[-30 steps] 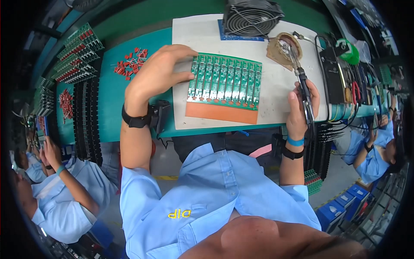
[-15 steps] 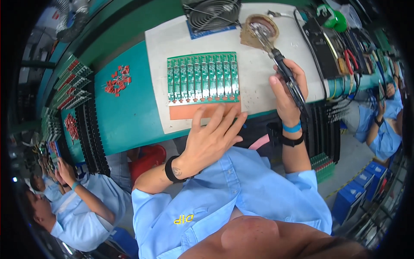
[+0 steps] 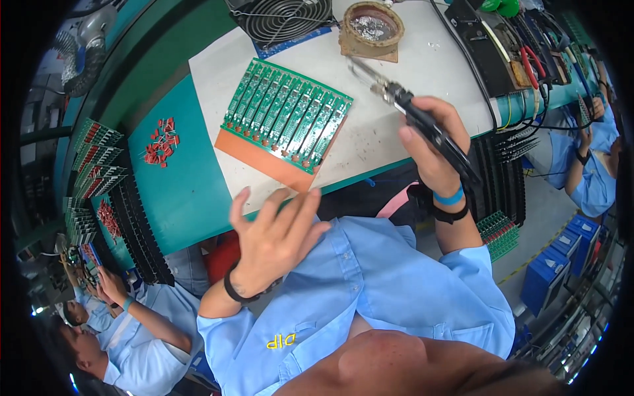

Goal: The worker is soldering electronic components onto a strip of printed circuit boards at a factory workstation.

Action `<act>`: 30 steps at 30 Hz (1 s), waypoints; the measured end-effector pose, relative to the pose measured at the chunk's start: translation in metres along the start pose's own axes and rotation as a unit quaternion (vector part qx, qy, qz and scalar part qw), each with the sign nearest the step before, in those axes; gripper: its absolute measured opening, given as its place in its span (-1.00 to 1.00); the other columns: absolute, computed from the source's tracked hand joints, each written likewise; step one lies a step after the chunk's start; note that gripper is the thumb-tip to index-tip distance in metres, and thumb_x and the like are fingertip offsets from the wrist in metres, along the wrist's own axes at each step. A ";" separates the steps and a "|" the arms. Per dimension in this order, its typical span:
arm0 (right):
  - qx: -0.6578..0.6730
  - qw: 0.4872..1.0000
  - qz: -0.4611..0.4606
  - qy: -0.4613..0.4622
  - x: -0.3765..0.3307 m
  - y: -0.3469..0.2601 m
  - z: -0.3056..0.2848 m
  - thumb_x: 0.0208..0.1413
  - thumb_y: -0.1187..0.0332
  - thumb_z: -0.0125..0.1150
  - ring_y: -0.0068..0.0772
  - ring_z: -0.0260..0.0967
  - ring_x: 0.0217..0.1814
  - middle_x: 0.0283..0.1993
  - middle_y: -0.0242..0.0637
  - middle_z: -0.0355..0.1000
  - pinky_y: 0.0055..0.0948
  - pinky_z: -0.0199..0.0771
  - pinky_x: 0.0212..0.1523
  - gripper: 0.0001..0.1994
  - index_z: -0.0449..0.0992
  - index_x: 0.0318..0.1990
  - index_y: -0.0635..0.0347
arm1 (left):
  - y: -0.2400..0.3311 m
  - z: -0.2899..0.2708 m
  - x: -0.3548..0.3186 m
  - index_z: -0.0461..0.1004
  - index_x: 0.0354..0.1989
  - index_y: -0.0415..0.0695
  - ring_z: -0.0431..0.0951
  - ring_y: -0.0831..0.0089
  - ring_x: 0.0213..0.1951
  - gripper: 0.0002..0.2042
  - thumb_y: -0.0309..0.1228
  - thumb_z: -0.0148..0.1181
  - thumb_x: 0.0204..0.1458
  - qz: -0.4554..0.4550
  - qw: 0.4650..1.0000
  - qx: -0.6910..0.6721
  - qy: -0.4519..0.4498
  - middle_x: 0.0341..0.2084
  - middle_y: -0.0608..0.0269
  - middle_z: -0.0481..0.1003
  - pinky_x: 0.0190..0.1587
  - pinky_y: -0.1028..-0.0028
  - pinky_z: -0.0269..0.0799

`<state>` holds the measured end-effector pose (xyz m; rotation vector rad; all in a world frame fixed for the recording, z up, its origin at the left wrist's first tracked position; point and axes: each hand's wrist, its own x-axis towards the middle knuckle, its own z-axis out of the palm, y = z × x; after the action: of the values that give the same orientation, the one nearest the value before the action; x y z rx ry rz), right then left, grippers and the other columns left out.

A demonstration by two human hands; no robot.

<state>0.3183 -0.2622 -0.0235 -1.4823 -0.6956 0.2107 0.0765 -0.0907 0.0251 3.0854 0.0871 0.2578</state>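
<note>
Head view, single entry. Change noted: the left hand point(image 3: 274, 234), which lay on the panel of green circuit boards point(image 3: 287, 112) a second ago, is now lifted clear of it and drawn back toward the chest, fingers spread and empty; the panel is therefore released and lies unheld on the white mat point(image 3: 396, 99) of the worktop point(image 3: 178, 191). Judged meaning: the placing of the panel looks finished and the board is free for tool work. Right hand point(image 3: 432, 148): closed around the black soldering iron point(image 3: 413, 112), as in the earlier pictures, tip pointing toward 11 o'clock, raised above the mat and not touching the boards. Position of panel: at 12 o'clock from the left hand, well apart; at 9 o'clock from the right hand, near the iron's tip but separate. The panel sits tilted on an orange carrier sheet point(image 3: 264, 162), which shows along its lower edge. Surroundings: round solder-dross tin point(image 3: 372, 23) at 12 o'clock from the iron; small desk fan point(image 3: 281, 18) at 12 o'clock from the panel; heap of red components point(image 3: 160, 140) at 9 o'clock from the panel, on the teal surface; racks of further boards point(image 3: 92, 162) beyond at the left rim.
</note>
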 end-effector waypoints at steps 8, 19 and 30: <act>0.018 0.994 -0.040 -0.095 -0.027 -0.006 -0.031 0.00 0.59 0.50 -0.50 0.49 -0.24 -0.19 -0.23 0.53 -0.55 0.42 -0.20 -0.61 0.54 0.02 0.36 | -0.045 -0.016 0.085 0.59 0.16 -0.11 0.40 0.04 0.27 -0.42 -0.39 0.56 -0.14 -0.046 0.985 -0.155 0.059 0.23 0.08 0.47 0.38 0.05 0.15; -0.040 0.986 -0.087 -0.139 -0.020 -0.002 -0.033 -0.07 0.60 0.45 -0.27 0.47 -0.23 -0.32 -0.12 0.54 -0.32 0.45 -0.15 -0.59 0.53 -0.01 0.39 | -0.056 0.004 0.132 0.62 0.16 0.12 0.23 0.00 0.43 -0.46 -0.45 0.50 -0.09 0.026 0.989 -0.129 -0.073 0.44 0.17 0.28 0.46 -0.02 0.03; -0.051 0.983 -0.074 -0.161 -0.012 -0.009 -0.034 -0.08 0.57 0.47 -0.27 0.47 -0.25 -0.32 -0.11 0.55 -0.33 0.45 -0.16 -0.60 0.54 -0.03 0.40 | -0.055 0.004 0.132 0.64 0.15 0.15 0.23 0.02 0.43 -0.49 -0.43 0.50 -0.07 0.007 0.989 -0.128 -0.080 0.45 0.19 0.27 0.46 -0.11 -0.03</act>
<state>0.3243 -0.2982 -0.0162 -1.5012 -1.0870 0.3090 0.2037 -0.0278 0.0401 2.8387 0.0245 0.0191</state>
